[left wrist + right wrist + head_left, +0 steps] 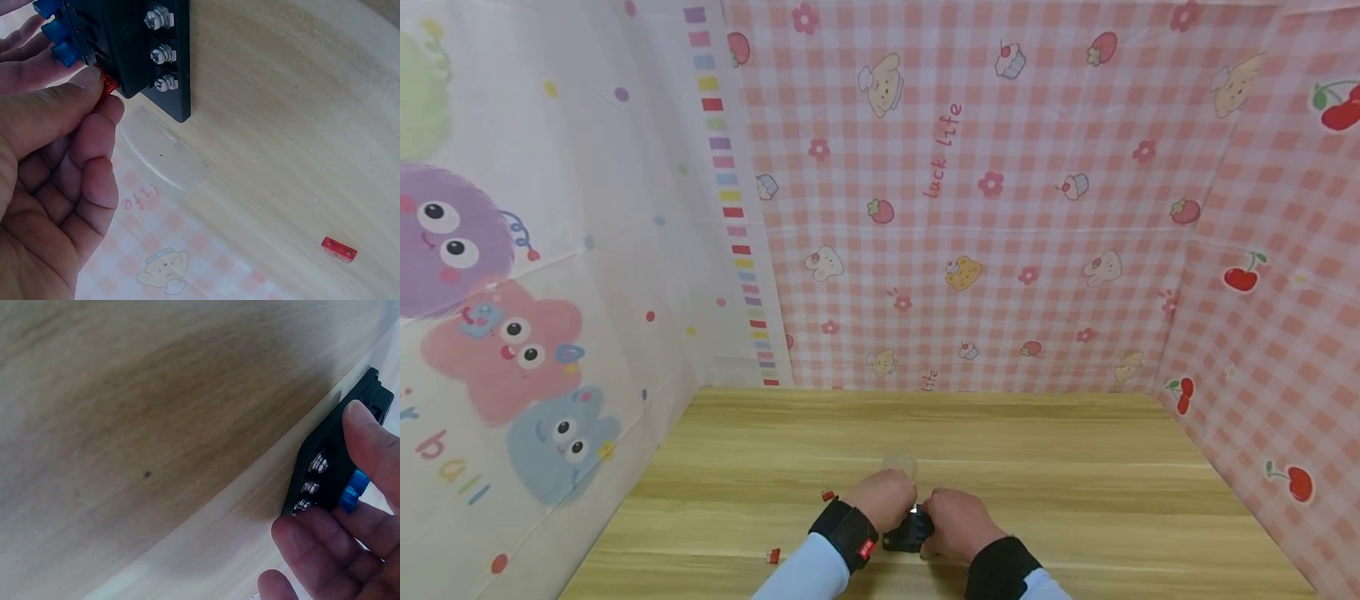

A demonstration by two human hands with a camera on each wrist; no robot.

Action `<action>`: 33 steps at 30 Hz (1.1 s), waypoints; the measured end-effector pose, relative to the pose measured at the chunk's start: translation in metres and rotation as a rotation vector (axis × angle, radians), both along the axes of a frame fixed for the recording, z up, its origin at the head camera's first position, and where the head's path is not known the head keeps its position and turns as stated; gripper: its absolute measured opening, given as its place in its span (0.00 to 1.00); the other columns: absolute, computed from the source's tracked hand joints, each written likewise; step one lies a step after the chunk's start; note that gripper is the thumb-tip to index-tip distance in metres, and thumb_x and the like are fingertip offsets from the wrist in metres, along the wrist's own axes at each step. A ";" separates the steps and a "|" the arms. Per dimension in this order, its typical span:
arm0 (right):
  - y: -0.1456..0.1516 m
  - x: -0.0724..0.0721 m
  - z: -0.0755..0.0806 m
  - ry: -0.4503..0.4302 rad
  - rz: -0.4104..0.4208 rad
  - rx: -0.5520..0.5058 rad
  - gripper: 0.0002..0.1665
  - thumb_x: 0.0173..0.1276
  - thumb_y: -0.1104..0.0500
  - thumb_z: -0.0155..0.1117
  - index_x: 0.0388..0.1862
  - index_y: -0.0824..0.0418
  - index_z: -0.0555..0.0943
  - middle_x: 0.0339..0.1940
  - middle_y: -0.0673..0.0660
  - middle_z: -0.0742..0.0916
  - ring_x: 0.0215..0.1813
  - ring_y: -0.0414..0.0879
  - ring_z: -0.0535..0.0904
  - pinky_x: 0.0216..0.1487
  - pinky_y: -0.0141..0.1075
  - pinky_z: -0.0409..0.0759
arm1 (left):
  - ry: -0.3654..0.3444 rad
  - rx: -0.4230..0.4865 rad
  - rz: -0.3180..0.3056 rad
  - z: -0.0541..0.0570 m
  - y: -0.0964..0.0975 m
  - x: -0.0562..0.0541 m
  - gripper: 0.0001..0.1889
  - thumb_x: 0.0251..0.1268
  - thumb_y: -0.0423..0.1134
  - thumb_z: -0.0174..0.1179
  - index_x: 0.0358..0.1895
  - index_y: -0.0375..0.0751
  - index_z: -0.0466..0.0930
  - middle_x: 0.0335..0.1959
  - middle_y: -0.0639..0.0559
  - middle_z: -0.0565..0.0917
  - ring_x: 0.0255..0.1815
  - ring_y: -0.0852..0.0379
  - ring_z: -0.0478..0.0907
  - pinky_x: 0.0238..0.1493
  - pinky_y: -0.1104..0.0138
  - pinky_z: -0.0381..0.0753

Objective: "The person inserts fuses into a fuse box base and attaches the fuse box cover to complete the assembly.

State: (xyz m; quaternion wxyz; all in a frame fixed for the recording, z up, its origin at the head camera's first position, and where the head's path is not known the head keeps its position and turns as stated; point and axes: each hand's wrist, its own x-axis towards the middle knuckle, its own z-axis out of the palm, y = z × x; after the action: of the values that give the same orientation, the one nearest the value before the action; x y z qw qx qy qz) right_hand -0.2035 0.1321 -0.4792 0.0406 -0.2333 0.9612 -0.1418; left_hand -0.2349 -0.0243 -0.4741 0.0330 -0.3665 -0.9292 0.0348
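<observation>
A black fuse box point(904, 537) with screw terminals point(162, 54) along one edge is between both hands. Blue blade fuses point(65, 52) sit in a row in it. My left hand point(883, 500) pinches a red blade fuse point(108, 82) between thumb and forefinger, against the box beside the blue ones. How deep the red fuse sits is hidden by the fingertips. With thumb on one side and fingers on the other, my right hand point(350, 550) grips the box, tilted off the table in the right wrist view.
A clear plastic cover point(165, 153) lies on the wooden table point(1075, 467) beyond the box. Two loose red blade fuses lie left of the hands, one farther back point(828, 495) and one nearer point(773, 556). Printed cloth walls point(985, 225) stand behind and at both sides.
</observation>
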 end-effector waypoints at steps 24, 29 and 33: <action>-0.001 -0.002 -0.001 -0.008 -0.002 0.015 0.17 0.45 0.54 0.84 0.31 0.59 0.86 0.25 0.46 0.77 0.28 0.40 0.70 0.36 0.36 0.73 | 0.006 0.010 -0.051 0.006 -0.003 0.003 0.08 0.54 0.31 0.70 0.23 0.48 0.84 0.15 0.61 0.73 0.19 0.64 0.65 0.25 0.72 0.66; -0.001 -0.002 -0.001 -0.002 0.000 0.020 0.18 0.45 0.54 0.84 0.31 0.60 0.86 0.25 0.46 0.77 0.28 0.40 0.70 0.36 0.37 0.73 | -0.011 0.025 -0.039 0.001 -0.005 0.002 0.08 0.54 0.31 0.71 0.22 0.48 0.84 0.15 0.62 0.72 0.19 0.65 0.65 0.25 0.73 0.66; -0.002 -0.002 -0.002 0.005 -0.002 0.020 0.18 0.44 0.54 0.84 0.30 0.59 0.85 0.25 0.46 0.77 0.28 0.40 0.70 0.35 0.36 0.73 | 0.002 0.009 -0.025 0.000 -0.002 0.002 0.08 0.54 0.31 0.71 0.23 0.48 0.84 0.16 0.61 0.74 0.20 0.64 0.66 0.26 0.72 0.67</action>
State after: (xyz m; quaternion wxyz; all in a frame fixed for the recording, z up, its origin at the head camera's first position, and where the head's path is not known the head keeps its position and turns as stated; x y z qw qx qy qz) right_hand -0.2054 0.1306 -0.4812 0.0403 -0.2323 0.9629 -0.1314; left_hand -0.2328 -0.0267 -0.4745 0.0361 -0.3778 -0.9247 0.0306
